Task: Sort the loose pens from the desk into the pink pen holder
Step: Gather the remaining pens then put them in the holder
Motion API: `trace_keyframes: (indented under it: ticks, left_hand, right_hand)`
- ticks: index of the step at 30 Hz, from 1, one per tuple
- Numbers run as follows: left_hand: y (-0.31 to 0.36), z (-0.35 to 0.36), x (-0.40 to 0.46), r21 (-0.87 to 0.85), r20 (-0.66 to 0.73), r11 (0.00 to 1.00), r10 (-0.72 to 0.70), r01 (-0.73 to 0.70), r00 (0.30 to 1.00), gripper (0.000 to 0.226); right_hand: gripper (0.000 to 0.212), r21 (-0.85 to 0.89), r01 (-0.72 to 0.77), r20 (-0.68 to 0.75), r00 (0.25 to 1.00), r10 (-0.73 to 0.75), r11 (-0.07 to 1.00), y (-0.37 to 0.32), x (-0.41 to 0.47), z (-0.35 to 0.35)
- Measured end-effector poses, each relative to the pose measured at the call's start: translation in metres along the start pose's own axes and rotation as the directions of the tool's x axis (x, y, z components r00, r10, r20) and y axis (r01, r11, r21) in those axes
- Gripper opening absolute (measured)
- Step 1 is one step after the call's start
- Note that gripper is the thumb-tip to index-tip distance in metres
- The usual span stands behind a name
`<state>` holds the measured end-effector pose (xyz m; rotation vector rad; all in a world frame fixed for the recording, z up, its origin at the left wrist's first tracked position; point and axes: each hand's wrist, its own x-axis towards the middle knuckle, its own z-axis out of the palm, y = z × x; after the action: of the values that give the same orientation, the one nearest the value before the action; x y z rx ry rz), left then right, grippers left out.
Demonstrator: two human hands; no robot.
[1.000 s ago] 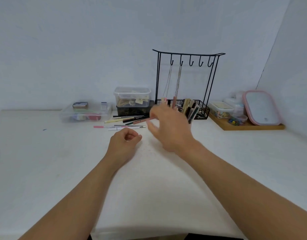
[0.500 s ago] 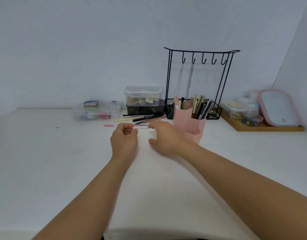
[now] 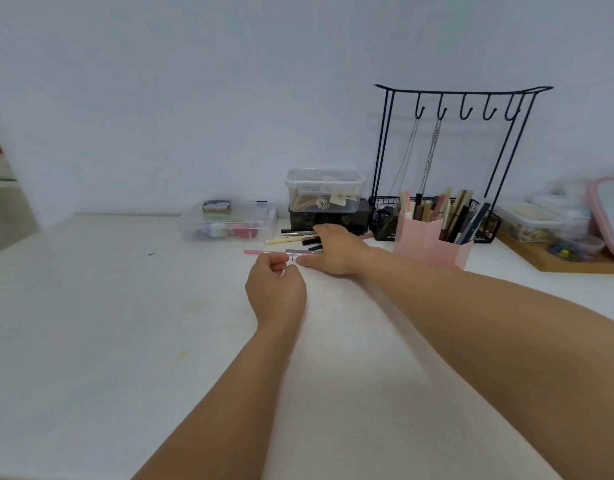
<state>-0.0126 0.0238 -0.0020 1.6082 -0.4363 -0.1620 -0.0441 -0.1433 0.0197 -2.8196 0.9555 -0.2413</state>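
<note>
The loose pens (image 3: 300, 237) lie in a small pile on the white desk (image 3: 91, 323), just left of the pink pen holder (image 3: 432, 239). The holder stands close by and is already full of pens, so each trip is short. The right hand (image 3: 335, 251) lies flat over the pile with its fingers out straight, most likely to grab the next pen. The left hand (image 3: 276, 289) is curled near a pink pen (image 3: 260, 252); I cannot tell if it pinches anything. Behind the pile sit clear boxes (image 3: 324, 190) and a black hook stand (image 3: 461, 150) with chains. No words are clear enough to read.
</note>
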Motion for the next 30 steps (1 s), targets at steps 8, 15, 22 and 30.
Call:
trace_keyframes:
  ticks: [8,15,22,30]
  left_hand:
    - [0.001,0.002,-0.003,0.002,0.018,1.000,0.015,-0.015,1.000,0.019]
    - [0.003,0.001,-0.004,0.026,0.029,1.000,0.005,-0.005,1.000,0.020]
    - [0.000,0.002,-0.002,0.094,-0.002,0.995,0.031,-0.031,1.000,0.020]
    - [0.003,0.006,-0.011,0.480,0.097,0.868,0.087,-0.123,0.991,0.050]
  right_hand:
    - [0.134,-0.053,-0.065,0.018,0.998,0.066,0.997,0.011,0.014,0.006]
    - [0.129,-0.116,-0.119,0.011,0.993,0.121,0.986,0.005,0.022,0.013]
    - [0.096,-0.046,-0.068,-0.007,0.998,0.068,0.997,0.004,-0.015,0.016]
    - [0.083,0.021,-0.034,-0.077,0.996,0.036,0.999,0.004,-0.098,0.017]
